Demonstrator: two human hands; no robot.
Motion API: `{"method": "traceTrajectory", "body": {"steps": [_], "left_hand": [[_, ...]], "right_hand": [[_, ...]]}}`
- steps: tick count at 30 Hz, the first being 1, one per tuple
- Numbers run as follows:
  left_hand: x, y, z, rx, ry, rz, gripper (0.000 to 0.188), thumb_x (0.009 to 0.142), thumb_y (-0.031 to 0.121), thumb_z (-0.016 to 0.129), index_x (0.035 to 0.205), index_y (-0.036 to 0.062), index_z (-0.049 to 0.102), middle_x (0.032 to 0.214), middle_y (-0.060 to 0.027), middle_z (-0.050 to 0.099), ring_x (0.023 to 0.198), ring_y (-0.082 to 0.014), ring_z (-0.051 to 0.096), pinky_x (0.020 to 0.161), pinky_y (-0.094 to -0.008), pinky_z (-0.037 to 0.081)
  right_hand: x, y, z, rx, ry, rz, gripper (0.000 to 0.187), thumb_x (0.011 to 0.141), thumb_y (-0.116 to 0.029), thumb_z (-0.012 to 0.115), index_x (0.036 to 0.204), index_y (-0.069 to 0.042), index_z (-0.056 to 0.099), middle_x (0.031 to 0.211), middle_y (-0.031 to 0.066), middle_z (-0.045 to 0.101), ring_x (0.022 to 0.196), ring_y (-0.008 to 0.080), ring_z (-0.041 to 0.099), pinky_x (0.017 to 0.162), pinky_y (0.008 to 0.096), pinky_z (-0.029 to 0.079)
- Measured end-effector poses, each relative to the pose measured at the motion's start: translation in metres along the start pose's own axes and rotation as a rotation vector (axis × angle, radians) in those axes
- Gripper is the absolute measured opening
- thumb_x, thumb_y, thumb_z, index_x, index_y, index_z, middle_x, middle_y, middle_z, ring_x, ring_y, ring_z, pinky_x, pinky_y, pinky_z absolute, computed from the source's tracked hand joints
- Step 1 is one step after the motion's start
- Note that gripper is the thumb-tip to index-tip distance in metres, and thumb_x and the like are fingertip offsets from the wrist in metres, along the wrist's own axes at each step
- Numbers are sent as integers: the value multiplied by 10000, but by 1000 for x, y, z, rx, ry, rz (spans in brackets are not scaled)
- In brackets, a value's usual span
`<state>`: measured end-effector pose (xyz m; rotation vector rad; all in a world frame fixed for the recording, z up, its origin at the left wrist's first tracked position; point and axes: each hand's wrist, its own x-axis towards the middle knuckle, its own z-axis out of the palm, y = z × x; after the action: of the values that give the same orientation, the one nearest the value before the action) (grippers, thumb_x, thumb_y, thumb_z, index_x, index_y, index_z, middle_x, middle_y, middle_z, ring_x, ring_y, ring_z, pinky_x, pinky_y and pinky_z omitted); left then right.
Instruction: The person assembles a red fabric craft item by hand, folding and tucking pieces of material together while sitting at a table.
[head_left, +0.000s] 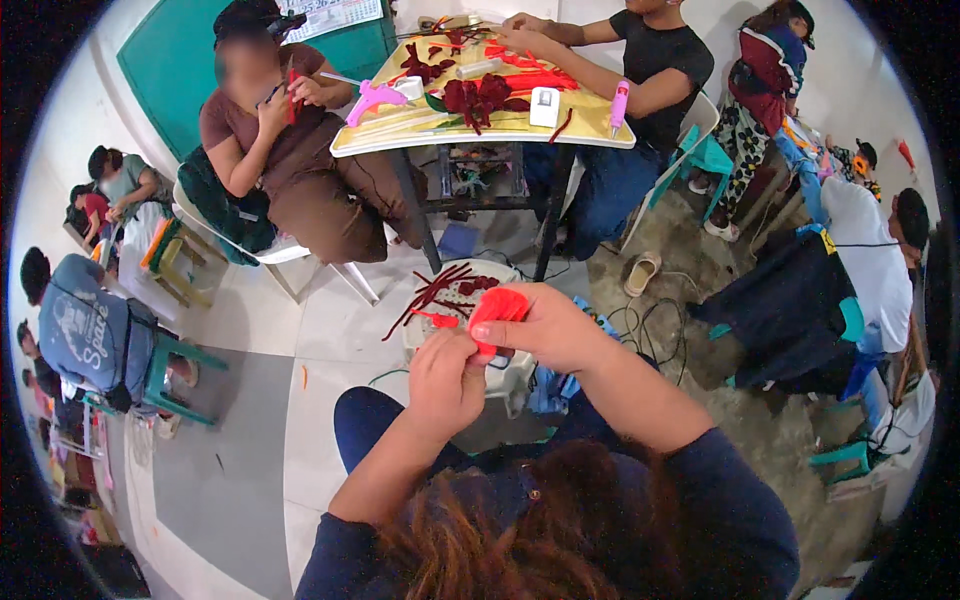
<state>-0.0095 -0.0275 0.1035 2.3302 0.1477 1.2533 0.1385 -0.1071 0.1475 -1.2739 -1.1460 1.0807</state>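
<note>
Fingers (480,345) of both hands pinching a red flower piece (497,305), white stool (505,375) below (dark red strips (440,290) on top)

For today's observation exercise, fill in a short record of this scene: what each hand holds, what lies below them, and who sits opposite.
Left hand: pinches the lower end of the red piece
Right hand: grips the red piece from above
Below hands: white stool with dark red strips
Opposite: two people at a yellow table with a pink glue gun
</note>
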Motion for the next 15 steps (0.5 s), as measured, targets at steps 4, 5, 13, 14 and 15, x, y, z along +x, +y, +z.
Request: {"method": "traceTrajectory", "body": {"steps": [4,5,13,14,15], "left_hand": [[-5,4,0,-52,108,-216,72,787,30,583,848,16,548,763,-137,573,678,-309,556,608,-359,436],[-7,3,0,-128,111,-263,68,805,46,579,864,19,561,777,-131,587,690,-296,567,623,-347,442],[-11,1,-14,-249,-57,-395,123,815,84,602,911,10,586,817,-120,622,750,-264,612,668,-320,466],[-11,0,-14,-397,-72,-492,137,806,88,611,916,11,586,822,-127,622,758,-266,614,667,-325,467],[-12,-1,-13,-548,-89,-587,151,798,92,620,921,12,585,827,-134,621,766,-269,616,666,-330,468]], "right_hand": [[0,7,-2,232,-24,3,245,834,-179,636,1028,-34,600,836,-1,605,717,67,528,631,222,445],[0,10,-2,237,-30,5,245,834,-179,636,1028,-34,600,836,-1,605,717,67,528,631,222,445],[9,20,8,72,5,-197,225,827,-112,603,1030,-15,595,859,19,621,772,103,565,675,258,470],[9,20,7,74,10,-149,204,818,-109,604,1002,-20,610,849,25,627,764,108,568,674,266,470],[10,22,7,75,8,-145,204,818,-109,604,1002,-20,610,849,25,627,764,108,568,674,266,470]]}}
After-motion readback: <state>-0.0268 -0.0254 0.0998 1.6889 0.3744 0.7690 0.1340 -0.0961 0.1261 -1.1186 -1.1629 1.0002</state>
